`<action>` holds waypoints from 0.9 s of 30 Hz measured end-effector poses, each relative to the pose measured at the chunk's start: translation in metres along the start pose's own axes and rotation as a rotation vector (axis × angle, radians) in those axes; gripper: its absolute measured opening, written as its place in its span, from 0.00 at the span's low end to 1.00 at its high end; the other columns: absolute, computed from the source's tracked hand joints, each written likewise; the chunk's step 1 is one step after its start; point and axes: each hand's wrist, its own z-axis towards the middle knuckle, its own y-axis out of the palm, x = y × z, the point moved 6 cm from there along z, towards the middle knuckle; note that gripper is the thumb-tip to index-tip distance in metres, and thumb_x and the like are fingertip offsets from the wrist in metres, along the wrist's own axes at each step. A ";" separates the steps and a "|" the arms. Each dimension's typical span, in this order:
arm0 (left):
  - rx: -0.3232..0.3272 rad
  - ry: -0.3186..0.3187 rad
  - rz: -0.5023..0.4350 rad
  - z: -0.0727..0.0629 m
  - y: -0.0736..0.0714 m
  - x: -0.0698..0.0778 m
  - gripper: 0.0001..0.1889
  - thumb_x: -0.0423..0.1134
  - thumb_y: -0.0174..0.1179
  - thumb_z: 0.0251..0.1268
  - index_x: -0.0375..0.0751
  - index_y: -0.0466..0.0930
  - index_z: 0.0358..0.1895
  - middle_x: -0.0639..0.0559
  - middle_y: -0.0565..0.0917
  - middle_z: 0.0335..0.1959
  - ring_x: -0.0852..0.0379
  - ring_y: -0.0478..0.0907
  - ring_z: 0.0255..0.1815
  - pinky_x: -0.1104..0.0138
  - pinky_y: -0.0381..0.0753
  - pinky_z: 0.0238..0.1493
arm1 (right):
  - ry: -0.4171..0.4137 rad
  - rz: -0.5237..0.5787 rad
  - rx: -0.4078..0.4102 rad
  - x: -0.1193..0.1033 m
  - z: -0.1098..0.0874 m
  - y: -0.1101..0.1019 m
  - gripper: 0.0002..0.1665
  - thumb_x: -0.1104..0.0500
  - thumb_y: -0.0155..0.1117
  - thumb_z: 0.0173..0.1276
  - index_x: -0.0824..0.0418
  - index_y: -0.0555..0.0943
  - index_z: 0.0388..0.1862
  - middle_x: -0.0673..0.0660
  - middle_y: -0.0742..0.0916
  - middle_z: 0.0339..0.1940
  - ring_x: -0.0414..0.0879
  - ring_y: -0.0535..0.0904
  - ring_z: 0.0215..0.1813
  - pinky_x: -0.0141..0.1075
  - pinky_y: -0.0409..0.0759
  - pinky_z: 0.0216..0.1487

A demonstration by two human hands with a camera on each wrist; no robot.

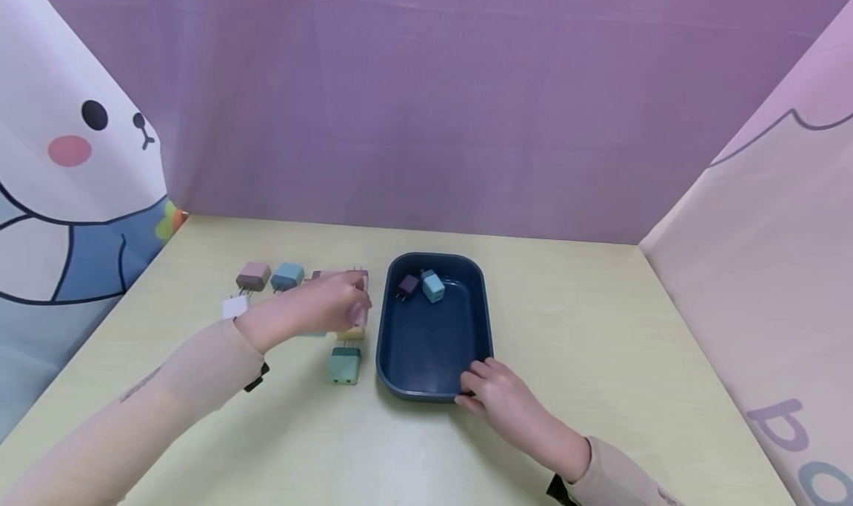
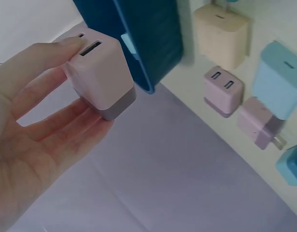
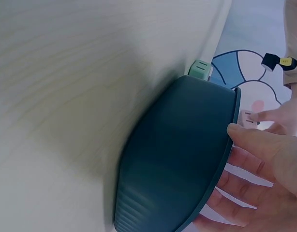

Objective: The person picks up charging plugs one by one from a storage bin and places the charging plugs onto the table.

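Note:
My left hand (image 1: 313, 304) holds a pink charger plug (image 2: 102, 70) with a greyish band between thumb and fingers, off the table and left of the blue tray (image 1: 436, 358). Its USB slots show in the left wrist view. My right hand (image 1: 513, 411) grips the tray's near right rim, with the thumb outside and the fingers over the edge, as the right wrist view shows. Inside the tray, toward the far left, lie a dark purple charger plug (image 1: 408, 287) and a light blue charger plug (image 1: 432, 287).
Left of the tray are a green charger plug (image 1: 344, 367), a yellow one (image 1: 350, 334), a blue one (image 1: 288, 276), a mauve one (image 1: 253, 276) and a white one (image 1: 235, 307). My left forearm partly covers this group. A purple curtain (image 1: 426, 106) hangs behind the table.

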 end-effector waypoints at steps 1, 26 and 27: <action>0.004 -0.002 0.002 -0.002 0.001 -0.001 0.08 0.28 0.63 0.45 0.38 0.83 0.32 0.48 0.77 0.31 0.57 0.74 0.31 0.71 0.76 0.30 | -0.002 0.000 0.002 0.000 0.000 0.000 0.10 0.57 0.68 0.50 0.55 0.74 0.20 0.44 0.71 0.19 0.37 0.60 0.23 0.25 0.62 0.26; -0.004 -0.005 -0.105 -0.041 0.029 -0.021 0.10 0.22 0.62 0.38 0.40 0.81 0.25 0.52 0.76 0.27 0.60 0.72 0.28 0.73 0.75 0.28 | -0.029 -0.005 0.041 0.001 -0.002 0.001 0.10 0.58 0.69 0.49 0.56 0.74 0.20 0.45 0.72 0.19 0.37 0.60 0.23 0.25 0.62 0.25; -0.006 -0.006 -0.109 -0.042 0.030 -0.021 0.10 0.22 0.62 0.38 0.40 0.81 0.25 0.52 0.76 0.27 0.60 0.72 0.28 0.73 0.75 0.29 | -0.031 -0.007 0.045 0.001 -0.002 0.001 0.10 0.58 0.69 0.49 0.55 0.74 0.20 0.45 0.72 0.19 0.37 0.60 0.23 0.25 0.62 0.25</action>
